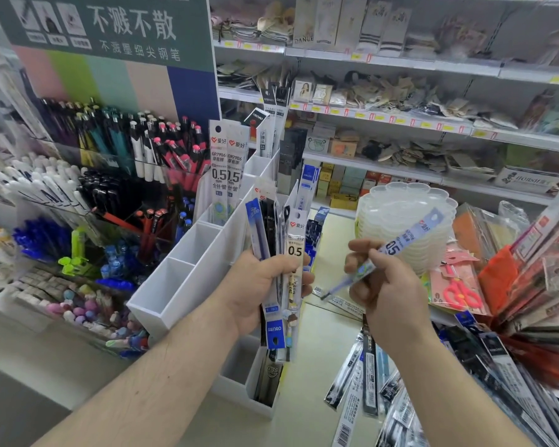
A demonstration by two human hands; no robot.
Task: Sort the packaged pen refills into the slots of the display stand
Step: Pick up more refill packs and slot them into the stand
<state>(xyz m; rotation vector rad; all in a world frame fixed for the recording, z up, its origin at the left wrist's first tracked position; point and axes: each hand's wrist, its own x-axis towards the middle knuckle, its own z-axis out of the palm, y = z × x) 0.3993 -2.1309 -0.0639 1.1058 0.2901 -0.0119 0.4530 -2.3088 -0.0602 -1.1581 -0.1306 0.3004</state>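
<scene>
My left hand [265,285] grips a bunch of packaged pen refills [279,230], held upright in front of the white display stand [188,279]. My right hand [384,285] pinches a single refill pack [407,237] marked 0.5, tilted up to the right, apart from the bunch. Two white refill packs [228,166] stand in a far slot of the stand. The two nearest slots on its left row show nothing inside. A dark pack [268,375] sits in a near slot below my left hand.
Loose refill packs [368,382] lie on the counter at the lower right. A stack of clear plastic trays [407,221] stands behind my right hand. Pen racks [110,175] fill the left; packaged goods [530,285] fan out at the right. Shelves run behind.
</scene>
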